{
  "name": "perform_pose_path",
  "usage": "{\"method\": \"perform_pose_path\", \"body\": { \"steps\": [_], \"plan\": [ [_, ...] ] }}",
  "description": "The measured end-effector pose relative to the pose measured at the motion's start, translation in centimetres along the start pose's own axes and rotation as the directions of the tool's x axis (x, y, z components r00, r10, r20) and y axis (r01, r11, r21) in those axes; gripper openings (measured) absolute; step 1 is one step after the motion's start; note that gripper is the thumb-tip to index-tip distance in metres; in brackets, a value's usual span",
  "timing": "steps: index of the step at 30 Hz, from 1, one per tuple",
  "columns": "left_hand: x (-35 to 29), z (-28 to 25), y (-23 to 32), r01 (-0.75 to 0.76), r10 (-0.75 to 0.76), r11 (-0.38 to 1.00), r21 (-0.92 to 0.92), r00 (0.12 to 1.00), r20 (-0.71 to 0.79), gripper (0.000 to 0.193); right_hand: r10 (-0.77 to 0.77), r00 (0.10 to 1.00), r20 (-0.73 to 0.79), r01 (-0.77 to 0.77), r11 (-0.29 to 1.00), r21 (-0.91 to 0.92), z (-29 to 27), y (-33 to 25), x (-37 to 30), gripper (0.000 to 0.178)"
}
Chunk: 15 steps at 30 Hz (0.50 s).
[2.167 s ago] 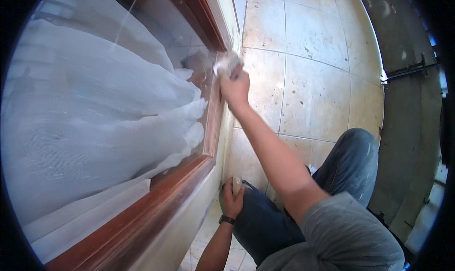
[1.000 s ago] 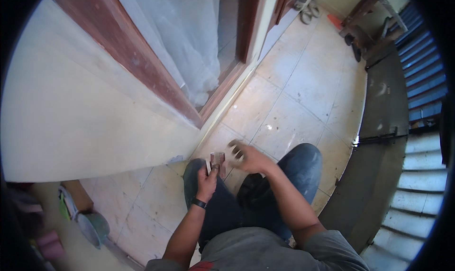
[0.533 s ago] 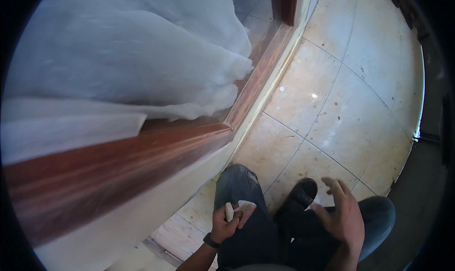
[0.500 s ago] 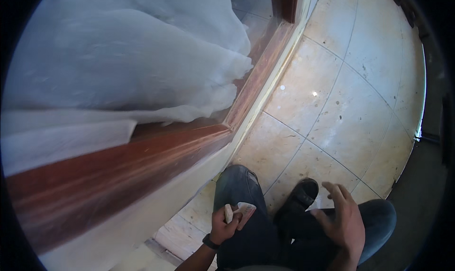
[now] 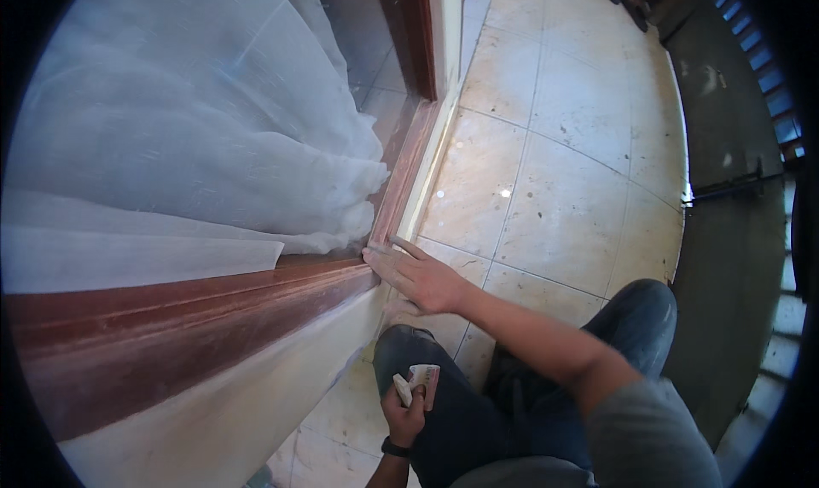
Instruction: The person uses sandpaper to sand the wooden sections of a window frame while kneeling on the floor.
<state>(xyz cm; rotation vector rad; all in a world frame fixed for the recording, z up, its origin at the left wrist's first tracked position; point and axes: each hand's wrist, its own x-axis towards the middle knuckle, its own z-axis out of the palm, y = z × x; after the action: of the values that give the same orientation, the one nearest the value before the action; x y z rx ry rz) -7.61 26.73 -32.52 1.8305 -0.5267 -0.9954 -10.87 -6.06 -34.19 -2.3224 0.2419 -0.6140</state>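
My right hand [image 5: 418, 276] reaches across to the corner of a reddish-brown wooden window frame [image 5: 205, 293]. Its fingers lie stretched out on the wood, with nothing seen in them. Over my thigh, my left hand [image 5: 404, 415] is closed on a folded sheet [image 5: 425, 375], pale with reddish print, which looks like sandpaper. A small off-white flat piece [image 5: 402, 388] shows in the same grip; whether it is part of the sheet I cannot tell. Behind the glass hangs a white curtain [image 5: 213, 138].
A cream wall [image 5: 247, 403] runs below the frame. Speckled beige floor tiles [image 5: 563, 198] stretch ahead and to the right. A dark metal gate [image 5: 725, 223] with a bolt stands along the right side. Shoes [image 5: 631, 10] lie at the far end. My knees are bent close to the wall.
My right hand has moved left and forward from above my right leg onto the frame corner. The view has shifted right, bringing the gate in. My left hand keeps its hold.
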Motion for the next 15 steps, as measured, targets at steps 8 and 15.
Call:
{"method": "perform_pose_path", "body": {
  "steps": [8,15],
  "plan": [
    [-0.7,-1.6,-0.8,0.043,-0.039,0.997,0.063,0.997,-0.060,0.020,-0.486,0.824,0.290,0.561,0.767,-0.310,-5.3,11.5,4.2,0.066],
    [-0.3,-2.1,0.3,0.072,-0.071,0.996,0.060,0.997,-0.008,0.020,-0.475,0.796,0.375,0.593,0.736,-0.326,-13.1,18.2,7.5,0.067]
  ]
}}
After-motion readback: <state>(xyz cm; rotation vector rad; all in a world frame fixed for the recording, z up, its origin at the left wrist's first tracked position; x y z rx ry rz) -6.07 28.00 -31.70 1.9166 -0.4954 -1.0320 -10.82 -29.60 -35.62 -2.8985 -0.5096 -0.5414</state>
